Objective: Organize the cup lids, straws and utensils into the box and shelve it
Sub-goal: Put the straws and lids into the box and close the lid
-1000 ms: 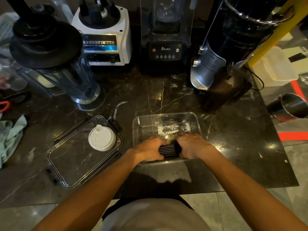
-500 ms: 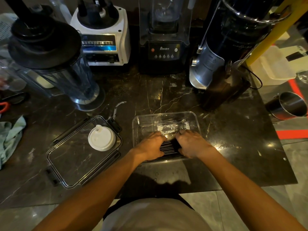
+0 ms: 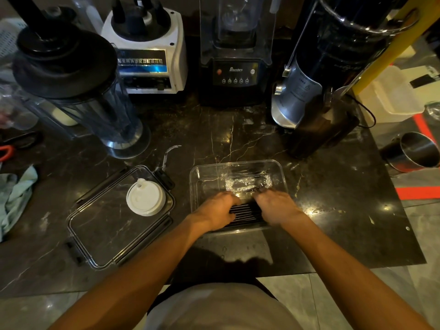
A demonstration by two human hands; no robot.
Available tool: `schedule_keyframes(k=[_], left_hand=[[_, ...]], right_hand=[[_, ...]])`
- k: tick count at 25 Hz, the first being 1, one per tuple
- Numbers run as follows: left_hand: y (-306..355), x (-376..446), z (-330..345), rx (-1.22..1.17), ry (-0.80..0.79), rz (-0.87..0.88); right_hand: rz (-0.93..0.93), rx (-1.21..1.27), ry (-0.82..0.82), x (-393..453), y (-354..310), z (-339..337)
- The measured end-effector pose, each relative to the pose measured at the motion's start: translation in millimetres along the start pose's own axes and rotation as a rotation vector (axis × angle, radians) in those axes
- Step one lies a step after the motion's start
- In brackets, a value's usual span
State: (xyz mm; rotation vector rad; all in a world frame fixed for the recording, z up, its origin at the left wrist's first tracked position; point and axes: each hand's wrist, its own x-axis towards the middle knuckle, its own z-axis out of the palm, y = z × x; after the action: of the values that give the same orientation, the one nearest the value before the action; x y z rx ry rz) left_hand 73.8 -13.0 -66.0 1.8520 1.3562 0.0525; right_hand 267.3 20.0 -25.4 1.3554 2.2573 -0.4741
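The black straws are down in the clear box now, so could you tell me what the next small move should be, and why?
Probably let go of the black straws and reach the left hand to the white cup lids. The straws lie flat in the clear box, while the lids sit outside it on the box's lid.

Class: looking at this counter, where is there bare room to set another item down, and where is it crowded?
Bare patches: the marble right of the clear box, toward the counter's right edge; the strip between box and black blender; the near-left corner below the box lid. Crowded: the back row of appliances and the left edge by the cloth.
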Motion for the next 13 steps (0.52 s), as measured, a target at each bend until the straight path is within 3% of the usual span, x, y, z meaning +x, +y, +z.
schedule_keyframes(k=[13], left_hand=[[-8.0,0.9,-17.6,0.005,0.027,-0.018]], right_hand=[[-0.009,0.023,0.095,8.1,-5.7,-12.6]])
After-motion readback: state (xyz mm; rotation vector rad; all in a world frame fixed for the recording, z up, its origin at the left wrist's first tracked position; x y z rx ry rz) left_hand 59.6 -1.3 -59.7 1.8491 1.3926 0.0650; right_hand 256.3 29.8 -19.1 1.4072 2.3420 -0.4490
